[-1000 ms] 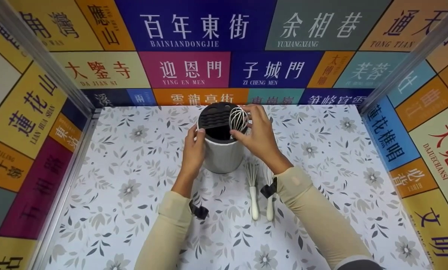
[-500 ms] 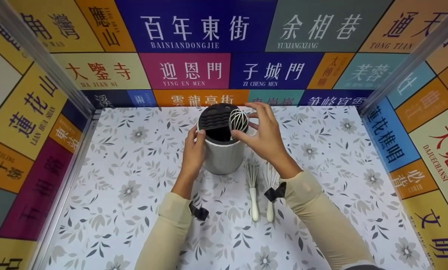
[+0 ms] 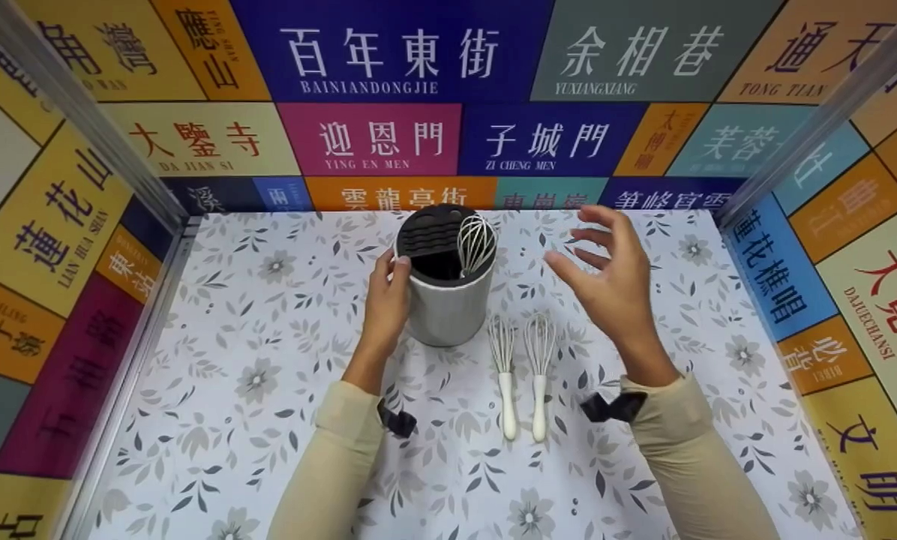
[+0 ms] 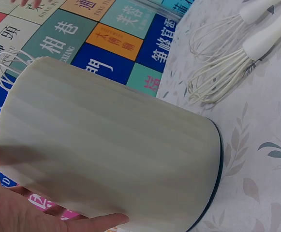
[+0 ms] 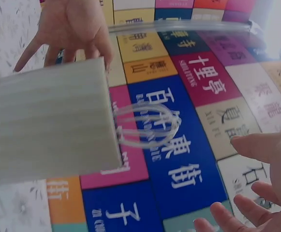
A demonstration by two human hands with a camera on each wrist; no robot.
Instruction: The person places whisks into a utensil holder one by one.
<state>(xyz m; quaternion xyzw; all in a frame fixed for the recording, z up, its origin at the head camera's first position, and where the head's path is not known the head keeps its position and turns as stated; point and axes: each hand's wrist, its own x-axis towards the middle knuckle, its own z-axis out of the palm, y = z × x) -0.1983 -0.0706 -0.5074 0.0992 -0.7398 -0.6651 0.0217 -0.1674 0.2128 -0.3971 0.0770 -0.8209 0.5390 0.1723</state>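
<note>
A light grey cylindrical utensil holder (image 3: pixel 448 315) with a black slotted top stands upright near the back of the table. One whisk (image 3: pixel 477 238) is in its open section, wire loops sticking up above the rim and handle hidden inside. My left hand (image 3: pixel 385 304) rests against the holder's left side, its fingers fairly straight along the wall in the left wrist view (image 4: pixel 43 212). To the right of the holder, my right hand (image 3: pixel 617 289) hovers with fingers spread and holds nothing. Two white-handled whisks, a left whisk (image 3: pixel 508 405) and a right whisk (image 3: pixel 540 405), lie side by side in front.
A white floral cloth (image 3: pixel 268 450) covers the table. Panels with large printed characters (image 3: pixel 388 139) wall in the back and both sides. Clear-looking corner posts (image 3: pixel 111 127) stand at the left and right.
My right hand has let go of the whisk in the holder and moved away to the right. The left hand and the holder have stayed in place.
</note>
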